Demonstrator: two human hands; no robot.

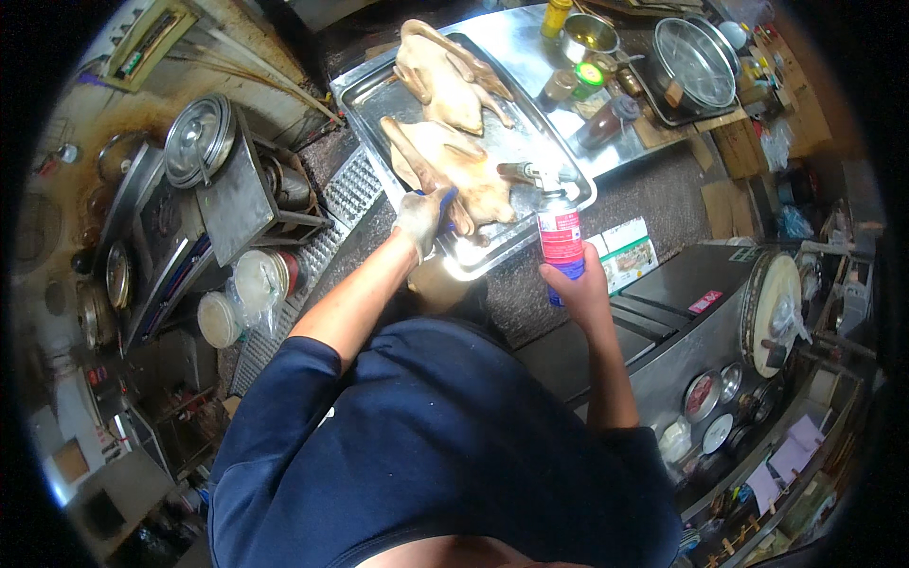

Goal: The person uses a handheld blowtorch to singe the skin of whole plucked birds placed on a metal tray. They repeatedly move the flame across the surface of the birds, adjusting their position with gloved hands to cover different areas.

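A large metal tray (530, 128) holds two pale plucked ducks with long necks. My left hand (421, 222), in a whitish glove with blue at the fingers, is closed on the near duck (464, 172) by its neck and wing, at the tray's near left side. My right hand (583, 282) is bare and wraps round the lower part of a blow torch (561, 239) with a red and blue gas can. Its metal nozzle points left over the tray, close to the near duck's body; I cannot make out a flame. Beyond lies the far duck (443, 90), touched by neither hand.
Right of the tray, a metal table carries a pot (589, 38), a green-lidded jar (589, 78), a dark bottle (608, 121) and a strainer (696, 62). A steel counter (644, 355) with a round chopping block (775, 308) stands right. Lidded buckets (258, 282) stand left.
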